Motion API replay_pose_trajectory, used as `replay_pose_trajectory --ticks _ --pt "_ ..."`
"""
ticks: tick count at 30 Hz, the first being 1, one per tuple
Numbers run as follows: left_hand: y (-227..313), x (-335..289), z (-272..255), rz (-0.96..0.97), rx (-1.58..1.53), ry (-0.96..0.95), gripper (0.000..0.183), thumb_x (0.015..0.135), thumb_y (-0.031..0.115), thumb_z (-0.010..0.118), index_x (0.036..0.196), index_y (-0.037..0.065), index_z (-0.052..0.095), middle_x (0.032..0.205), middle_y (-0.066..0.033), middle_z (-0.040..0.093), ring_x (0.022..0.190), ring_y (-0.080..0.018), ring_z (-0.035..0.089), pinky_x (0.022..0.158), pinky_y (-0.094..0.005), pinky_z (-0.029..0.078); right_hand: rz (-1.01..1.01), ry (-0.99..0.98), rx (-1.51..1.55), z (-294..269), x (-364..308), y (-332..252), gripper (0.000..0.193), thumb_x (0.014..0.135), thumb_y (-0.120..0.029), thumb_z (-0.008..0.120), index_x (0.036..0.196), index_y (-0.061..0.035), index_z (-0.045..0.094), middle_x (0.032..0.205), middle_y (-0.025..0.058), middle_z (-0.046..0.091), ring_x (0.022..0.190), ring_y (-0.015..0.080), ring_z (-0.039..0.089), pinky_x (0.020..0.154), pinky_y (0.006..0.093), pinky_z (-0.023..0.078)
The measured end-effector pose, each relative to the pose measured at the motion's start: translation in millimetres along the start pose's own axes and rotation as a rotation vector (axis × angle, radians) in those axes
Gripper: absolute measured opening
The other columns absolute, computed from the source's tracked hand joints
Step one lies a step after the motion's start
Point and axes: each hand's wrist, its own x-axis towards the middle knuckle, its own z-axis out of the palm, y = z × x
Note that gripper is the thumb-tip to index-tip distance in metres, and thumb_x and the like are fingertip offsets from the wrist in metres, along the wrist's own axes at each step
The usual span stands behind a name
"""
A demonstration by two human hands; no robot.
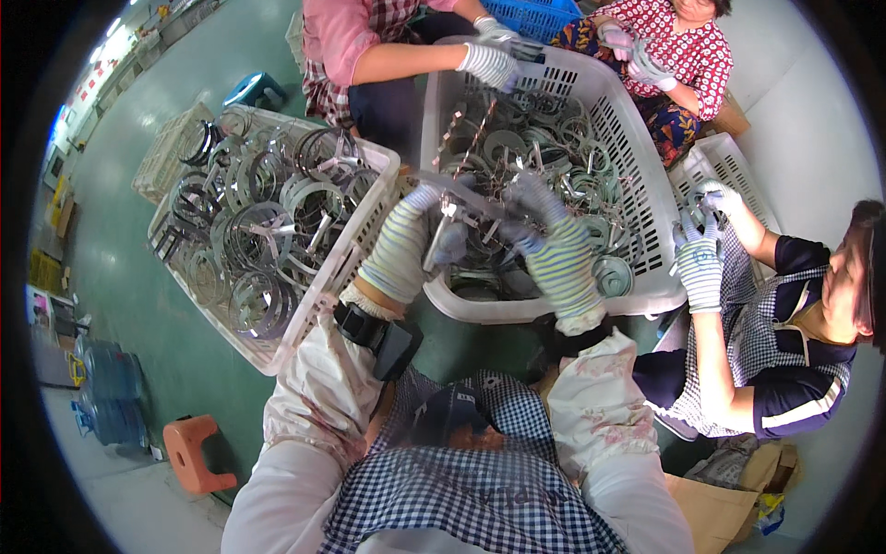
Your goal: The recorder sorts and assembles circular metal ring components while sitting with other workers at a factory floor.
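Observation:
My left hand [402, 238], in a striped knit glove, grips a grey curved metal band [466, 196] with a bright bar hanging from it. The band is tilted above the near side of a big white slotted basket [544, 307]. At the band's other end is my right hand [563, 254], gloved alike; its fingers are smeared by motion, so its hold on the band cannot be made out. Below both hands, the basket holds many tangled metal rings [595, 231] with small bars and clips.
To the left, a white crate [277, 360] is heaped with similar rings. Three gloved co-workers sit around the basket, at the far side, far right and right. A blue crate [526, 17], a blue stool [254, 90], an orange stool [196, 457] and water bottles [111, 369] stand around.

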Motion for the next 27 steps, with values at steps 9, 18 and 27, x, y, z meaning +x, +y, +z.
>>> replay_pose_trajectory --ticks 9,18,27 --pt "15.4 5.7 -18.6 0.242 0.069 0.058 0.031 0.097 0.031 0.056 0.113 0.005 0.059 0.091 -0.0053 0.065 0.049 -0.0129 0.05 0.045 -0.0257 0.041 0.31 -0.177 -0.575 -62.9 35.2 47.7 0.041 0.095 -0.036 0.058 0.118 -0.0029 0.065 0.106 0.0136 0.07 0.096 0.0232 0.065 0.085 0.0324 0.05" --pt "24.3 -4.2 -17.0 0.213 0.033 0.119 0.05 0.094 0.032 0.059 0.134 0.004 0.049 0.09 -0.0078 0.063 0.051 -0.0154 0.052 0.045 -0.0267 0.041 0.449 -1.28 -0.843 -15.9 33.6 167.5 0.054 0.092 -0.052 0.054 0.121 -0.0079 0.066 0.115 0.0105 0.069 0.098 0.0218 0.064 0.09 0.0341 0.049" --pt "33.3 -8.8 -37.1 0.243 0.11 0.127 0.043 0.095 0.034 0.057 0.126 0.004 0.053 0.095 -0.0083 0.064 0.053 -0.0135 0.051 0.045 -0.0261 0.038 0.79 -1.482 -1.522 67.3 42.4 178.9 0.077 0.078 -0.067 0.065 0.096 0.0079 0.069 0.078 0.0199 0.066 0.068 0.0319 0.063 0.081 0.0533 0.051"
